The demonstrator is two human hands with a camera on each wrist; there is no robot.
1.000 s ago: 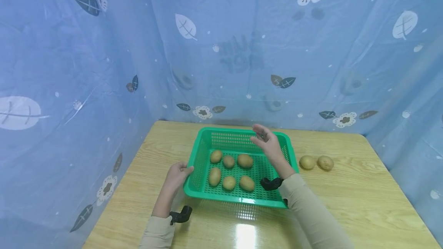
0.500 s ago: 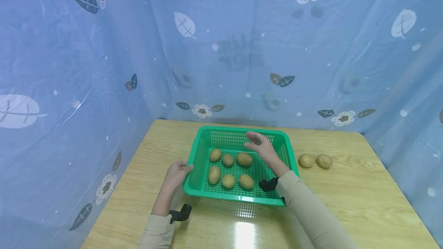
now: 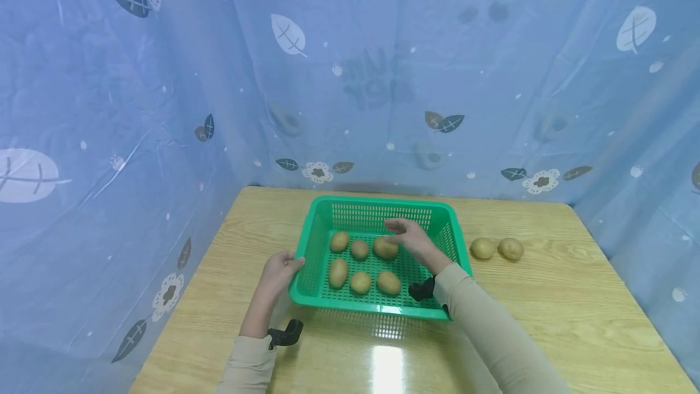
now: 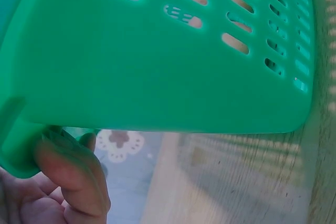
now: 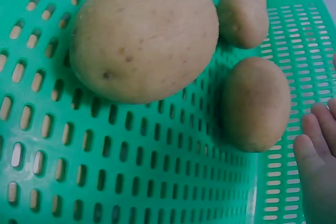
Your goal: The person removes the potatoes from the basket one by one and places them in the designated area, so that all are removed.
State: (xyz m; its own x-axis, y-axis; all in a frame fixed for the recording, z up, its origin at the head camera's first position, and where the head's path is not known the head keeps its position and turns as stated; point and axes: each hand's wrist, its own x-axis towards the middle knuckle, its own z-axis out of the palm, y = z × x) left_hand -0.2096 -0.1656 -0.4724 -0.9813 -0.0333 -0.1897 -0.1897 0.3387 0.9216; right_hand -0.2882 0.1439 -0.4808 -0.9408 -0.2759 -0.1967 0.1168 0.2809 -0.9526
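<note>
A green plastic basket (image 3: 377, 308) with slotted walls stands on the table, several potatoes lying in it in two rows. My left hand (image 3: 279, 273) grips the left rim, thumb on top; in the left wrist view its fingers (image 4: 76, 174) curl under the rim. Over the back right part of the basket hovers my right hand (image 3: 418, 243), thumb and fingers spread, holding nothing. Its thumb lies close to the back-row right potato (image 3: 384, 250); whether they touch cannot be told. In the right wrist view that hand (image 5: 320, 166) appears apart from the nearest potato (image 5: 256, 106).
Two more potatoes, one left (image 3: 483, 248) and one right (image 3: 511, 249), lie side by side on the wooden table (image 3: 563, 309) right of the basket. A blue patterned curtain (image 3: 350, 78) hangs behind and at the sides. Both wrists carry black mounts.
My right hand has come down and slightly left, from near the back wall to over the back-row right potato. The left hand keeps its grip, and the potatoes have not moved.
</note>
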